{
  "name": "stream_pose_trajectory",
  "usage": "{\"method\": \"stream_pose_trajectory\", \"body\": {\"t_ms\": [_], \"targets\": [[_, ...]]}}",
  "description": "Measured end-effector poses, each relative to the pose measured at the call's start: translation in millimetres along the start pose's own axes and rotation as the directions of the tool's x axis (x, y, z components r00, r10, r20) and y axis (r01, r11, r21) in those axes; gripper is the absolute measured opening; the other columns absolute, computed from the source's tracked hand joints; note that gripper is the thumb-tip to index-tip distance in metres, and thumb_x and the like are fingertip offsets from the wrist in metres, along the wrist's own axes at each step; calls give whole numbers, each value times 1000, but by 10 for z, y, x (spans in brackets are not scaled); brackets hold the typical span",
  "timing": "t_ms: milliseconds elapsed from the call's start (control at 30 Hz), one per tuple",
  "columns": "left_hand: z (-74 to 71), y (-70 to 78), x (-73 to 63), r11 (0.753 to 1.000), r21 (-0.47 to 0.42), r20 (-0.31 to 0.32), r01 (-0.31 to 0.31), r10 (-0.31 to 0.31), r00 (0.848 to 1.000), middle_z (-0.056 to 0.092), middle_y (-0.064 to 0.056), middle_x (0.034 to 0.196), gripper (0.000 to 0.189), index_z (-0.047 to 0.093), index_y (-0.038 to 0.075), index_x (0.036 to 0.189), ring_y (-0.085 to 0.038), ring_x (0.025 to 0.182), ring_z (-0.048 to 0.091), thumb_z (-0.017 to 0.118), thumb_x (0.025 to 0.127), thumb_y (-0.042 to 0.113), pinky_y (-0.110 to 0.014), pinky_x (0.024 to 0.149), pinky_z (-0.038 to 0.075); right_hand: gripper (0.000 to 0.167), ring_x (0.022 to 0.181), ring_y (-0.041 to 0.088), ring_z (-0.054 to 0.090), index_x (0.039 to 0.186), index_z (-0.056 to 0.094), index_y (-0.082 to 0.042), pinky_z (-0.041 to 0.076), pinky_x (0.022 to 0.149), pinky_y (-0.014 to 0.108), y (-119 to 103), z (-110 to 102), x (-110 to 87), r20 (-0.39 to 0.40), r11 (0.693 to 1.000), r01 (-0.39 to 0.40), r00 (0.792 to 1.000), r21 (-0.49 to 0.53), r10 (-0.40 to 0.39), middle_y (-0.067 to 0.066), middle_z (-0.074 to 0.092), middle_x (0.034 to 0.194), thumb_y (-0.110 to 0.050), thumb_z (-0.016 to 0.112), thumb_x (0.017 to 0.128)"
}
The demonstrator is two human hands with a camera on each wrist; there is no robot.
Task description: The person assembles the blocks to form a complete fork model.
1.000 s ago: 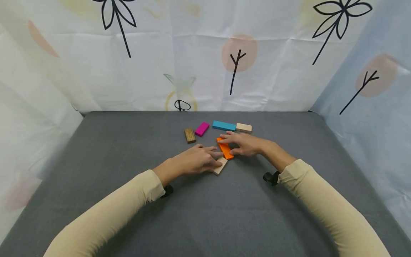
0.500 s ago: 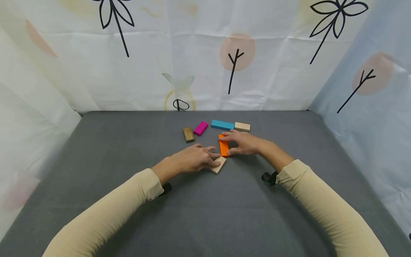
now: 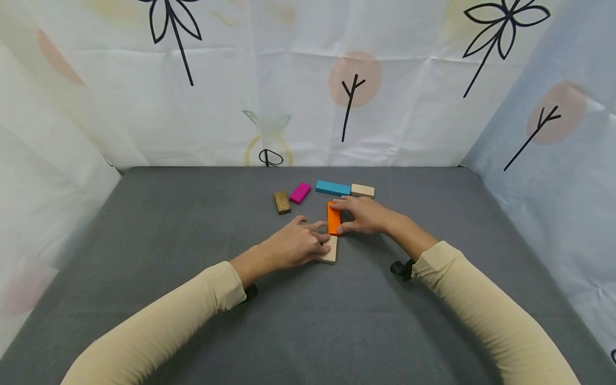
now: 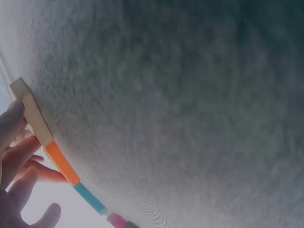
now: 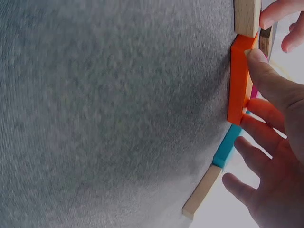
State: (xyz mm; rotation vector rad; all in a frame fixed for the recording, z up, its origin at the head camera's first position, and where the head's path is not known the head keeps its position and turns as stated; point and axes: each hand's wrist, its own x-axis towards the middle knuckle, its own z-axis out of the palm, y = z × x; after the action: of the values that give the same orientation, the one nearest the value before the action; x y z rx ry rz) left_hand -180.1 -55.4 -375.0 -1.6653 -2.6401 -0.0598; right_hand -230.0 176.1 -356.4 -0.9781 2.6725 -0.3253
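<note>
In the head view my left hand [image 3: 294,243] holds a plain light wooden block [image 3: 330,250] that lies flat, its thumb and a finger on it. My right hand [image 3: 367,214] spans an orange block [image 3: 333,218], thumb at the near end and fingers toward the far end. End to end, the two blocks form a nearly straight line pointing away from me. The right wrist view shows the thumb on the orange block [image 5: 239,80], whose end meets the wooden block [image 5: 247,18]. The left hand's other fingers [image 4: 47,216] stay spread off the block.
Behind the hands lie a dark brown wooden block [image 3: 282,202], a magenta block [image 3: 300,193], a blue block [image 3: 333,187] and another light wooden block [image 3: 363,191] touching the blue one's end. The grey cloth-covered table [image 3: 308,331] meets a printed white curtain [image 3: 298,107] at the back.
The orange block has turned from slanted to nearly straight under my right hand. The wooden block has swung round under my left hand to line up with it.
</note>
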Motion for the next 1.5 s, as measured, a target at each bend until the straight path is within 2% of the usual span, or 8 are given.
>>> {"method": "stream_pose_trajectory", "body": {"t_ms": [133,300,533,800,1500], "targets": [[4,45,-1,999,21,-10,25,-25,1000,64,1,133,29,73,20,124,-26,136,48,65,98,30,-54,103,41,68,140,41,38,147,47,0,33,111,55,-28,15,13,-8,1000,10,1000,8,-10,20,40,154,-31,72,92],[27,98,8,1000,25,-35,18,-17,999,66,-1,131,30,73,20,124,-28,133,51,65,97,33,-50,99,45,68,143,39,34,149,44,-1,28,113,57,-61,19,23,22,999,28,999,18,-29,19,37,156,-31,70,94],[39,144,24,998,44,-24,44,-43,999,66,-2,130,30,73,20,123,-28,134,51,63,99,34,-49,100,44,67,143,39,33,149,43,0,27,114,56,-69,20,29,31,998,44,999,39,-45,20,35,157,-28,70,94],[30,188,51,992,116,-1,47,-47,999,69,1,125,26,75,21,117,-27,132,53,61,100,35,-48,101,44,67,142,39,35,149,43,0,31,112,55,-65,35,8,26,998,53,998,46,-54,19,35,157,-28,69,95],[40,228,6,997,68,-22,24,-23,999,68,-2,126,29,74,19,122,-27,129,55,62,100,33,-45,97,47,65,143,39,33,149,43,0,29,113,56,-103,66,-70,28,996,60,998,73,-62,19,33,158,-27,68,96]]}}
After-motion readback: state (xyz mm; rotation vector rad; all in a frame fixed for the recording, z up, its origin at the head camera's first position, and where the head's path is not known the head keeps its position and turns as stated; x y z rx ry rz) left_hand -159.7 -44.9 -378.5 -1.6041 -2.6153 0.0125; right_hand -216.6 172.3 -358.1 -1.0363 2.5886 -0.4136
